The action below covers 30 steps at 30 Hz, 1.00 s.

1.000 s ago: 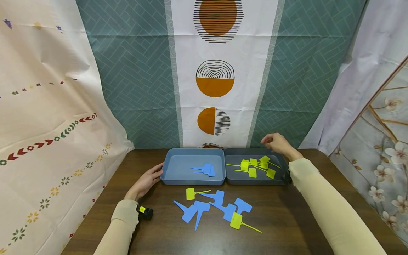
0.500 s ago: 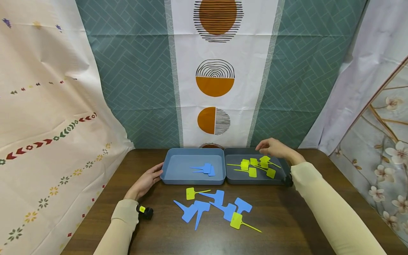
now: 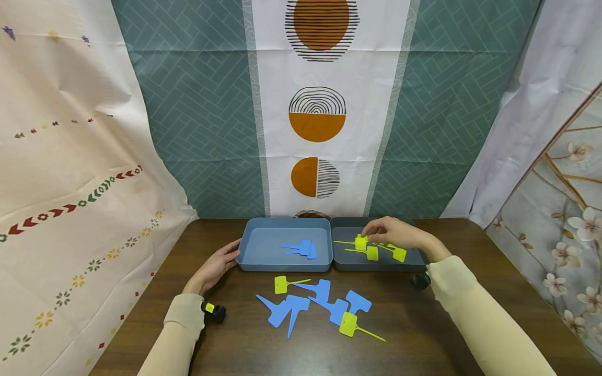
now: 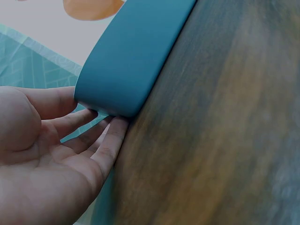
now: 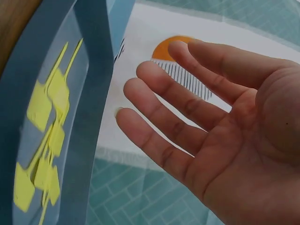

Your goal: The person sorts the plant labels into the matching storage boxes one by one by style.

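Note:
My left hand [image 3: 215, 267] rests its extended fingertips against the left end of a blue-grey tray [image 3: 249, 250]. In the left wrist view the fingers [image 4: 110, 145] touch the outer corner of that tray [image 4: 126, 56]. Two blue plant labels [image 3: 304, 246] lie inside it. My right hand [image 3: 400, 233] hovers over the dark grey tray [image 3: 400, 267] beside it, holding nothing. In the right wrist view its fingers [image 5: 173, 122] are loosely bent and apart. Several yellow plant labels [image 3: 371, 254] lie in the dark tray, some hidden by this hand.
On the wooden table [image 3: 254, 355] before the trays lie several blue plant labels [image 3: 338, 312], some overlapping. A yellow plant label [image 3: 280, 284] lies behind them, another yellow plant label [image 3: 348, 325] in front. A patterned curtain [image 3: 207, 130] hangs right behind the trays.
My right hand has moved left and lower over the dark tray, and now covers some yellow plant labels. The left hand and the labels have stayed in place.

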### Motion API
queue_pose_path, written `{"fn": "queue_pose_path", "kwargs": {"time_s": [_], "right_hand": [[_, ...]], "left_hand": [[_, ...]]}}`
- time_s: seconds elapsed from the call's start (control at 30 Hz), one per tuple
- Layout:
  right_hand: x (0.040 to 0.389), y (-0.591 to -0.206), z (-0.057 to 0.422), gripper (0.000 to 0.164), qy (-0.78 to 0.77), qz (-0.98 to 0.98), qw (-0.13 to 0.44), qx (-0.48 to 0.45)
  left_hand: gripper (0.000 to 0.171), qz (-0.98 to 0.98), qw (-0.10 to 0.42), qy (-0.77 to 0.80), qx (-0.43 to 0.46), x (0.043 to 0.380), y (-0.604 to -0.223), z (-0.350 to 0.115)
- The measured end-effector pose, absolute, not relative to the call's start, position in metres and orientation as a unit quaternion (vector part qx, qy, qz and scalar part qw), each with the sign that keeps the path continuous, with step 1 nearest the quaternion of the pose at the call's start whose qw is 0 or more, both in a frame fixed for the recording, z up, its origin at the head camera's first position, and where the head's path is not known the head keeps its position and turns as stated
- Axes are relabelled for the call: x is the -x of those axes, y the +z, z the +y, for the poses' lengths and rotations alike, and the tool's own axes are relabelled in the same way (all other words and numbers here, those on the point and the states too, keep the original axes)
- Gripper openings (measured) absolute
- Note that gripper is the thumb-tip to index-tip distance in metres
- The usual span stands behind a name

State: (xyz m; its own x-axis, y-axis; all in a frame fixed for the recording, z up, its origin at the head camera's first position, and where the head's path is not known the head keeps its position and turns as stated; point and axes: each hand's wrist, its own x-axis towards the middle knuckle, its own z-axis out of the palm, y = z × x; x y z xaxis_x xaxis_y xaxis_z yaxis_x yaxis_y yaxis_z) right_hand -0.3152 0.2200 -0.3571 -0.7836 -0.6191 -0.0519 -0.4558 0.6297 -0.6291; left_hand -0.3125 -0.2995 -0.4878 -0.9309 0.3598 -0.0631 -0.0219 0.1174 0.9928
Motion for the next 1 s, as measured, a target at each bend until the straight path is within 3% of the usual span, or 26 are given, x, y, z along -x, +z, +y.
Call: {"fn": "queue_pose_path", "kwargs": {"time_s": [0.3,0.6,1.0], "right_hand": [[0.3,-0.367,0.208,0.02,-0.317,0.875,0.132,0.343],[0.29,-0.377,0.206,0.028,-0.322,0.852,0.177,0.374],[0.278,-0.395,0.201,0.026,-0.369,0.812,0.234,0.386]], "left_hand": [[0.059,0.73,0.144,0.658,-0.112,0.311,-0.486,-0.299],[0.058,0.732,0.149,0.655,-0.114,0.312,-0.488,-0.299],[0.058,0.742,0.146,0.646,-0.104,0.311,-0.488,-0.299]]}}
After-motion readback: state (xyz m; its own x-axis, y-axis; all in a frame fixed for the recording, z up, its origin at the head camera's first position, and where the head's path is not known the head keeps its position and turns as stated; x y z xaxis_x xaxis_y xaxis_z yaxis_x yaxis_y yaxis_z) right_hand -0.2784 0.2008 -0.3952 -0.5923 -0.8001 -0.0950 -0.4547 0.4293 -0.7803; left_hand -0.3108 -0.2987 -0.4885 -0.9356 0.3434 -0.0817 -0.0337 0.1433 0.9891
